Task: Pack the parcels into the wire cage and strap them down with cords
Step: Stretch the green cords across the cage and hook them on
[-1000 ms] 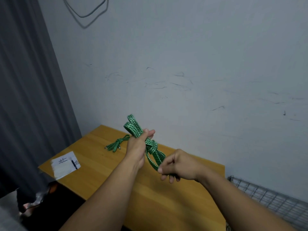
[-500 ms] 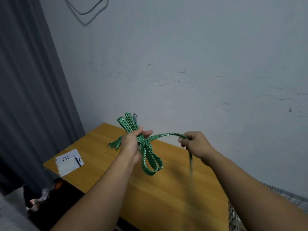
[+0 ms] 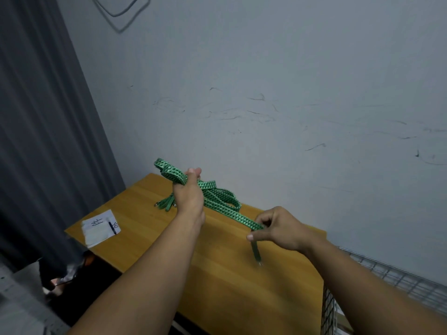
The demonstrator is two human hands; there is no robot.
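Observation:
A green flat elastic cord [image 3: 219, 200] is held above the wooden table [image 3: 217, 274]. My left hand [image 3: 189, 193] grips its bundled loops, which stick out up and to the left. My right hand [image 3: 278, 229] pinches one strand lower right, and the strand's end with a metal hook [image 3: 259, 262] hangs below the fingers. A second green cord [image 3: 167, 204] lies on the table behind my left wrist. The wire cage [image 3: 391, 281] shows at the lower right edge; its inside is mostly hidden.
A white paper with writing [image 3: 100, 227] and a pen [image 3: 112, 227] lie on the table's left corner. A grey curtain [image 3: 43, 141] hangs at left. A scuffed wall stands behind the table. Dark objects sit on the floor at lower left.
My right hand has drawn a strand out of the bundle and moved down and right with it. The loops have loosened and the hook end now dangles below my right hand.

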